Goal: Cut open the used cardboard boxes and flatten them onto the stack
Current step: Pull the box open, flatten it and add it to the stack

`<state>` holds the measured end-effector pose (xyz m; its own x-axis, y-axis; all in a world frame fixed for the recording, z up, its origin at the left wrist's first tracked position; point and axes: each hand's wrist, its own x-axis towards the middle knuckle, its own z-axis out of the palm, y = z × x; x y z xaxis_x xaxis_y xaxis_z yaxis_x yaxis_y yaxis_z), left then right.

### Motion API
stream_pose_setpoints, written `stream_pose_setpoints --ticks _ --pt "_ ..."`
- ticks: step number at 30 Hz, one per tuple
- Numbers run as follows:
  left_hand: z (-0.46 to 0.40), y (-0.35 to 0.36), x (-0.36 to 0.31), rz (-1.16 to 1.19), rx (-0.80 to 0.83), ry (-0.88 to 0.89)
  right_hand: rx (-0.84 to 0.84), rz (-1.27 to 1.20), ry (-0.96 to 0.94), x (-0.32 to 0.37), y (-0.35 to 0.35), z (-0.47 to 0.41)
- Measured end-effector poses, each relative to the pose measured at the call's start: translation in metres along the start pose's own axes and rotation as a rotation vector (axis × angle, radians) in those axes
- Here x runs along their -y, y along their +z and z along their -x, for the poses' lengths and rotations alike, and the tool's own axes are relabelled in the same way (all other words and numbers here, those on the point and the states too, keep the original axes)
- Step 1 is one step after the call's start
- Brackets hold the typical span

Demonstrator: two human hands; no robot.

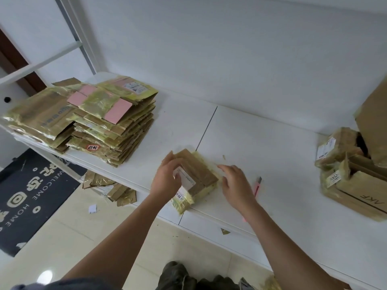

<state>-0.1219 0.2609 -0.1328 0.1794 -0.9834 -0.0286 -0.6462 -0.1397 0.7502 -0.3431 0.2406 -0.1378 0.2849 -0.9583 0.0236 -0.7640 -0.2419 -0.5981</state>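
Observation:
A small brown cardboard box (198,176), wrapped in yellowish tape and bearing a white label, lies near the front edge of the white table (261,143). My left hand (167,178) holds its left side, fingers curled over the top. My right hand (236,183) hovers just right of the box with relaxed fingers, holding nothing. A pink utility knife (258,186) lies on the table right beside that hand. The stack of flattened boxes (88,118) sits at the table's far left.
Several unopened taped boxes (351,170) crowd the table's right edge. Cardboard scraps (109,188) lie on the tiled floor under the table, beside a dark welcome mat (31,195). A white wall backs the table.

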Motion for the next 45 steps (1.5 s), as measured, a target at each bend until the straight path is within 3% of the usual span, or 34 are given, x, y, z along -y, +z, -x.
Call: stream_pose_setpoints --ticks 3,6,11,22,27,33,35,39,45 --pt "-0.003 -0.001 0.005 -0.117 -0.088 -0.175 0.088 -0.174 -0.025 0.032 0.015 -0.016" --pt "-0.007 -0.001 0.008 -0.070 -0.012 -0.327 0.171 -0.073 0.019 0.042 0.031 -0.021" --pt "-0.010 0.008 0.015 0.074 -0.015 -0.346 0.204 0.065 0.050 0.044 0.035 -0.027" --pt "-0.021 0.002 0.018 -0.026 0.061 -0.327 0.212 0.203 0.060 0.055 0.037 -0.038" --pt "-0.023 0.002 0.022 -0.007 0.061 -0.310 0.318 0.009 0.096 0.052 0.021 -0.050" --pt "-0.023 0.002 0.023 0.015 0.070 -0.289 0.232 -0.162 0.279 0.019 0.004 -0.054" --pt "-0.024 0.002 0.024 0.019 0.076 -0.296 0.131 -0.212 0.330 0.015 0.013 -0.051" --pt "-0.024 0.002 0.026 0.047 0.068 -0.302 -0.128 -0.037 0.192 0.020 0.027 -0.038" --pt "-0.023 -0.001 0.023 -0.017 0.085 -0.280 0.040 0.002 0.023 0.020 0.034 -0.010"
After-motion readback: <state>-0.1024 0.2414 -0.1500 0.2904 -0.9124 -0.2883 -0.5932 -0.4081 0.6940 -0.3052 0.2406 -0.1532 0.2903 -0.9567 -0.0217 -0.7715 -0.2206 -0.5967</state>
